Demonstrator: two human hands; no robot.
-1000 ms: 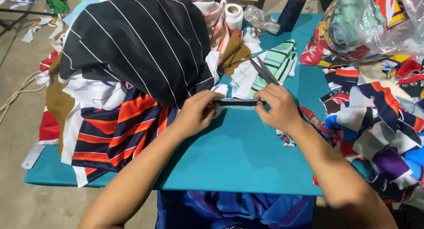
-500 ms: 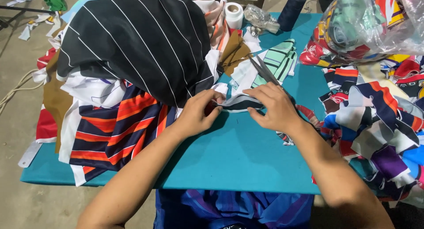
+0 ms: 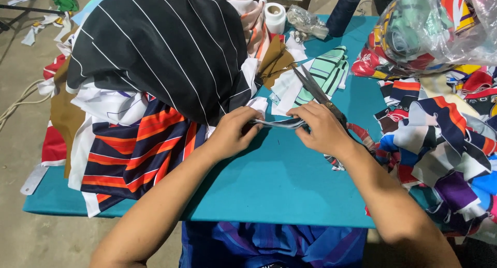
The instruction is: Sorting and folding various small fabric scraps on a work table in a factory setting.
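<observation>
My left hand (image 3: 235, 131) and my right hand (image 3: 322, 128) pinch the two ends of a narrow folded strip of dark and white cloth (image 3: 279, 123), held just above the teal table (image 3: 279, 185). Long grey scissors (image 3: 316, 89) lie under my right hand, blades pointing away toward the far left, their red handles (image 3: 361, 132) showing behind my wrist. A big heap of striped fabric, black with white lines (image 3: 160, 45), sits right beside my left hand.
Orange and navy striped cloth (image 3: 140, 144) hangs off the table's left side. A mint striped piece (image 3: 331, 71), a white tape roll (image 3: 275, 17) and a dark thread cone (image 3: 343, 12) are at the back. Colourful scraps (image 3: 445, 138) and a plastic bag of fabric (image 3: 435, 30) crowd the right.
The strip was stretched flat and straight between my hands a second ago. Now it is bunched and folded, and my hands have come slightly closer and farther from me.
</observation>
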